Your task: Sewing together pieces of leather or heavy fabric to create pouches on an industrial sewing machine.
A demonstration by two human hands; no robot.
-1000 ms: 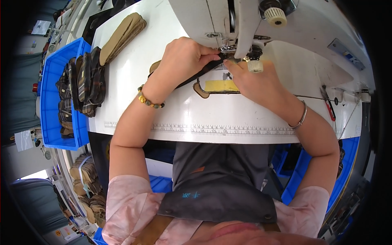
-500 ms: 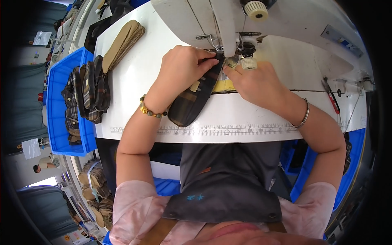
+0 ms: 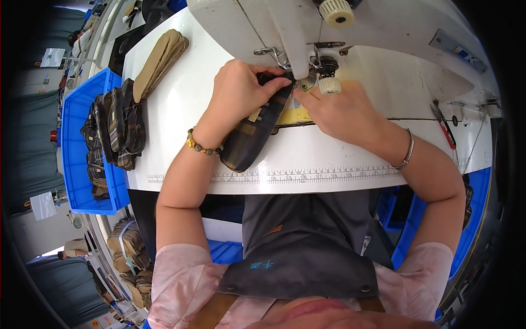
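A long, round-ended dark plaid fabric piece (image 3: 252, 134), shaped like a shoe sole, lies slanted under the head of a white sewing machine (image 3: 290, 38). Its far end runs up by the presser foot area, which is partly hidden by fingers and machine parts. My left hand (image 3: 238, 90) pinches the far left part of the piece between thumb and fingers. On the other side of the needle area, my right hand (image 3: 342, 109) is closed, its thumb and index finger at the piece's right edge. The lower end of the fabric lies loose on the white table (image 3: 329, 151).
Tan sole-shaped pieces (image 3: 159, 66) lie stacked at the table's far left. A blue bin (image 3: 115, 192) with several plaid pieces (image 3: 126, 126) stands at the left edge. Red-handled snips (image 3: 446, 129) lie at right. A ruler strip (image 3: 307, 176) runs along the front edge.
The view has shifted slightly. The plaid piece's near end has swung a little to the left, while both hands keep almost the same places by the needle.
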